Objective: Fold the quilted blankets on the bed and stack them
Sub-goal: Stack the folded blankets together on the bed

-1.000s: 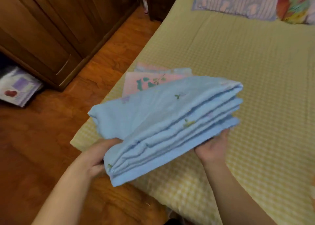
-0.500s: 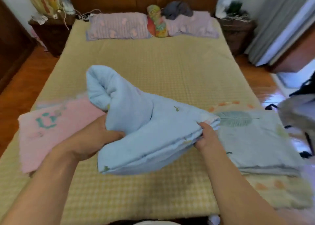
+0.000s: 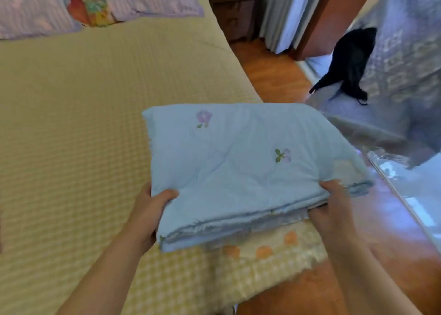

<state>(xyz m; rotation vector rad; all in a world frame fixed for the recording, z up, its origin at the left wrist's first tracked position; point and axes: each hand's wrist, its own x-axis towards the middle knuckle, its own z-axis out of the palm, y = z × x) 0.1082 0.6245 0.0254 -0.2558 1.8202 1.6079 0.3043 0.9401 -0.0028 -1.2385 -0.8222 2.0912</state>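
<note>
Moved: half a second ago the blue blanket (image 3: 241, 171) was bunched and raised in front of the person; now it lies flat and folded over the right corner of the bed (image 3: 95, 99), and the view has swung right.
Blue blanket: folded into a thick rectangle, flower patches on top, layered edges facing the person.
Under it: a cream blanket (image 3: 262, 247) with orange spots shows at the near edge; whether the blue one rests fully on it I cannot tell.
Left hand (image 3: 148, 214): curled round the near left corner, thumb on top, fingers beneath.
Right hand (image 3: 334, 207): grips the near right edge, fingers on top of the fold.
Head of bed: lilac pillows (image 3: 35, 11) with a bright patterned cushion (image 3: 90, 6) between them.
Floor: wooden boards (image 3: 274, 75), a grey cloth (image 3: 405, 75) and something black (image 3: 350, 59) to the right.
</note>
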